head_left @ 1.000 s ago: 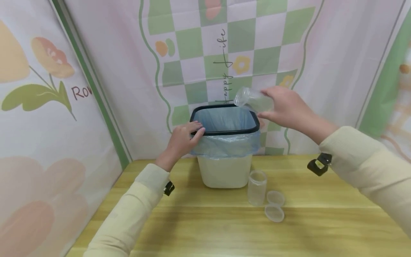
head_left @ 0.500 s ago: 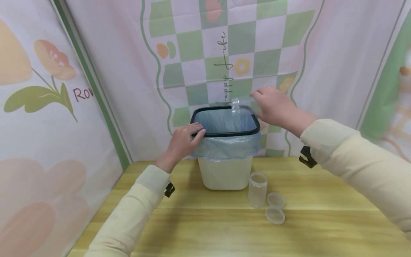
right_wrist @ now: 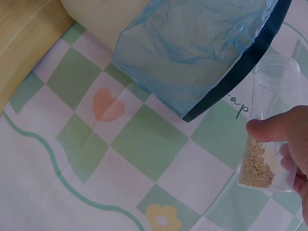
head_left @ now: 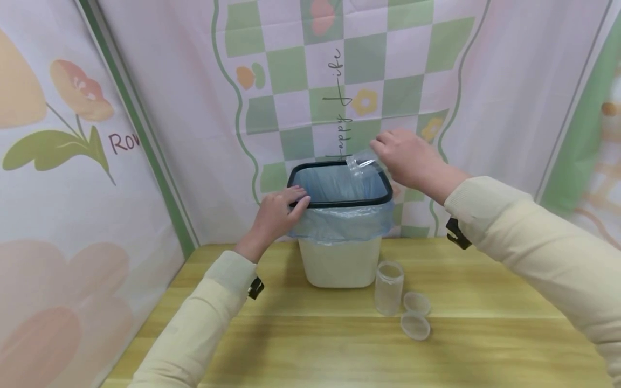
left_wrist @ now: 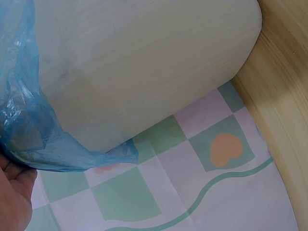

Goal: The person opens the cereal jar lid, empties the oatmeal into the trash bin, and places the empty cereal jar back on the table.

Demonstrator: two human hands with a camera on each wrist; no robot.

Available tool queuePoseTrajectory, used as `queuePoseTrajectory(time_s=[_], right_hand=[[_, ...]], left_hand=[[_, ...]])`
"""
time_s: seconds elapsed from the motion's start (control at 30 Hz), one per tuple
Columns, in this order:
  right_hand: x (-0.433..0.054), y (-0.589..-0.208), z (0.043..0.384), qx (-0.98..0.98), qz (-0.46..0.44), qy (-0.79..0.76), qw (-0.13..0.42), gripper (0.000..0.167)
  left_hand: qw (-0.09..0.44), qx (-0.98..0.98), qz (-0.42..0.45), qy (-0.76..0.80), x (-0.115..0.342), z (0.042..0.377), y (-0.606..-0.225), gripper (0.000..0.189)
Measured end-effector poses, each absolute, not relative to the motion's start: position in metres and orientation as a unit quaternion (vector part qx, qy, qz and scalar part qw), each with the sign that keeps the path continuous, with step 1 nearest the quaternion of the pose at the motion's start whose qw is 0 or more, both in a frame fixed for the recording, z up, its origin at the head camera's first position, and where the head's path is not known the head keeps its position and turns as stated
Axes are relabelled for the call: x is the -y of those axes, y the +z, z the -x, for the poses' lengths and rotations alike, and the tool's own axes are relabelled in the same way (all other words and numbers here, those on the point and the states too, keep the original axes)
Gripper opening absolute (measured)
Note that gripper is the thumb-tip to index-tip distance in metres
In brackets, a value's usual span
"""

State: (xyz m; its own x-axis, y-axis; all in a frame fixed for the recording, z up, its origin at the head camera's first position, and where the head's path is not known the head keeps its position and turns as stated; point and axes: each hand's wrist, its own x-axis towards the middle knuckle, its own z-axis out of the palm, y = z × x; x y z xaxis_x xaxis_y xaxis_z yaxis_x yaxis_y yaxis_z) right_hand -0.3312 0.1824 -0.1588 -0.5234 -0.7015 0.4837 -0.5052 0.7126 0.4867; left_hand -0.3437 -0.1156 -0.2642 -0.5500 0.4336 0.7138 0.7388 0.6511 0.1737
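My right hand (head_left: 409, 159) grips a clear plastic jar (head_left: 363, 165) tilted over the far right part of a trash can's black rim (head_left: 342, 203). The jar's open mouth points left, over the can. Tan flakes or crumbs (right_wrist: 257, 169) lie near the jar's base in the right wrist view, where thumb and fingers wrap around its body. At the rim's left side, my left hand (head_left: 276, 215) holds on, fingers over the edge. A blue bag (head_left: 339, 223) lines the white can (head_left: 342, 264). The can's bottom inside is hidden.
A second clear jar (head_left: 388, 288) stands uncapped on the wooden table (head_left: 310, 345), close to the can's right front. Two clear round lids (head_left: 415, 326) lie beside it. A patterned curtain (head_left: 330, 81) hangs right behind the can.
My right hand has moved left and tipped the jar's mouth further inward over the can. A half second ago a faint pale streak showed below the mouth. My left hand stayed put.
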Motion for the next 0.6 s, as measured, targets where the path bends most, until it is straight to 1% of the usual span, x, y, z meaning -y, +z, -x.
queuePoseTrajectory(time_s=[0.17,0.33,0.43,0.6], right_hand=[[-0.182,-0.159,0.336,0.845,-0.366,-0.183,0.344,0.035],[-0.181,-0.162,0.342,0.814,-0.381,-0.239,0.367,0.03],[-0.18,-0.163,0.344,0.799,-0.39,-0.26,0.376,0.031],[-0.179,-0.165,0.345,0.773,-0.401,-0.306,0.384,0.039]], left_hand=[[0.328,0.847,0.347,-0.234,0.116,0.344,-0.265,0.033],[0.33,0.845,0.348,-0.236,0.116,0.344,-0.265,0.033],[0.329,0.846,0.347,-0.237,0.115,0.344,-0.264,0.033],[0.33,0.845,0.347,-0.237,0.115,0.344,-0.264,0.032]])
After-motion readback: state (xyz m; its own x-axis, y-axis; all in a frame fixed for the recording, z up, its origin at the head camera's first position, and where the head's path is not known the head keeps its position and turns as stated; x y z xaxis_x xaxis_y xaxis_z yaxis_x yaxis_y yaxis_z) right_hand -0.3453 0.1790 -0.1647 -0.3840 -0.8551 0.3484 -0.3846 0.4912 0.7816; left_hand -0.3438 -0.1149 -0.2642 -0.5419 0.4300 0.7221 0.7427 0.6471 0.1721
